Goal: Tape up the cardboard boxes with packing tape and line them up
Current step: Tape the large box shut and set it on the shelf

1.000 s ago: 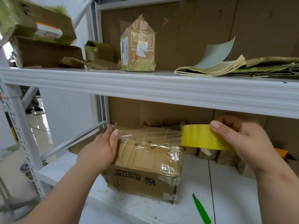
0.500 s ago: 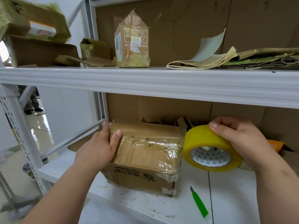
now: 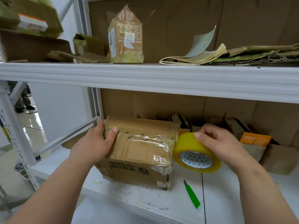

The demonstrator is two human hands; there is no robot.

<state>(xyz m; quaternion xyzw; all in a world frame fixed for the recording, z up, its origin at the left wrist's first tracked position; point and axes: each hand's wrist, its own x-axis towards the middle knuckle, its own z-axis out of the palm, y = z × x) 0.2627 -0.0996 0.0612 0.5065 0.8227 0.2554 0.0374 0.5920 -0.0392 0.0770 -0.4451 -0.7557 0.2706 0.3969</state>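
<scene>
A brown cardboard box [image 3: 139, 152], wrapped in clear tape across its top, stands on the white lower shelf [image 3: 145, 201]. My left hand [image 3: 95, 143] holds the box's top left corner, thumb pressed on the taped top. My right hand [image 3: 221, 143] grips a yellow roll of packing tape [image 3: 195, 152] against the box's right side, low near the shelf. The roll's white core faces me.
A green utility knife [image 3: 192, 196] lies on the shelf in front of the roll. Small boxes, one with an orange label [image 3: 255, 139], crowd the back right. The upper shelf [image 3: 145, 76] carries a taped package [image 3: 126, 36], flattened cardboard [image 3: 258, 54] and more boxes [image 3: 32, 29].
My right hand has brought the tape roll down from over the box top to its right side, laying tape across the top. My left hand stays on the left corner.
</scene>
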